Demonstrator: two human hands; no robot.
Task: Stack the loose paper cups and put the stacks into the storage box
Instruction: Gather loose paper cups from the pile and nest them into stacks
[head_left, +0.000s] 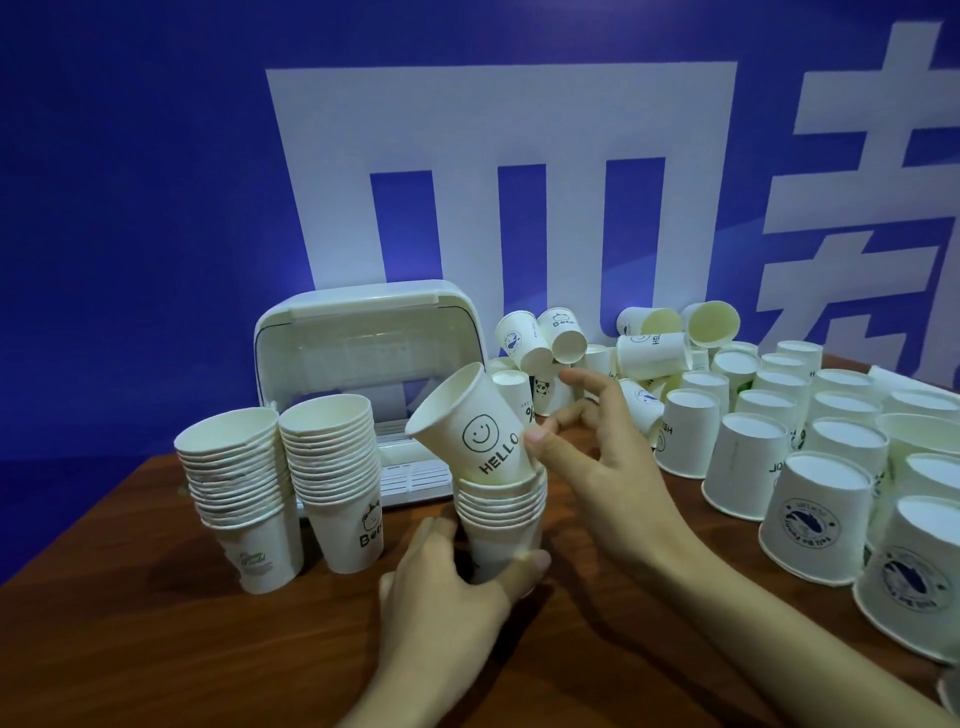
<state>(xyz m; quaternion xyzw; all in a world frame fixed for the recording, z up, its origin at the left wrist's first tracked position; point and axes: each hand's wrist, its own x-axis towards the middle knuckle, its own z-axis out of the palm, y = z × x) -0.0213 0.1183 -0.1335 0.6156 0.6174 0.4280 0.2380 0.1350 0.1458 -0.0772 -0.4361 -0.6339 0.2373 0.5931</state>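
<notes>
**Seating a tilted cup on the short stack**

Left hand (447, 587), nearest the camera, wraps its fingers and thumb round the base of the short stack (501, 525), steadying it. Right hand (592, 457) pinches the "HELLO" smiley cup (475, 426), whose base is just entering the stack's top while it leans left. To seat it well, I would straighten the cup upright, then press down evenly so the rims nest. Left of this stack stand two taller stacks (291, 483); behind it the white storage box (363, 358) sits open. Loose cups (779, 452), mostly upside down, crowd its right. Everything rests on a dark wooden tabletop (156, 623) before a blue banner (130, 208).
</notes>
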